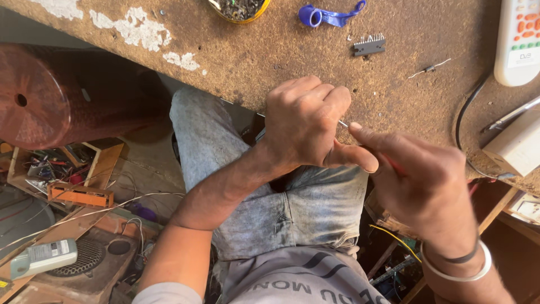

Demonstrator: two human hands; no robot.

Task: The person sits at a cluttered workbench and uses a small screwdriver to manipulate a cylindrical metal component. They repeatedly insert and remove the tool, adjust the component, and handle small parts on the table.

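we have one view only, from a camera on the head, looking steeply down and close over both hands (360,152), the lap, and the near edge of the bench (270,50); the floor clutter shows at left, below the bench.

scuffed brown worktop (292,50), blue plastic clip (329,15), black comb-like chip (369,45), white remote (518,39), small speaker (84,259) down on the floor

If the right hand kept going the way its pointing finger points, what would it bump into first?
The right hand points its finger up and left, straight at the left hand. Its fingertip already sits beside the left hand's knuckles, at a thin metal pin poking out of that grip, so it would probably meet those first. Depth is hard to judge.
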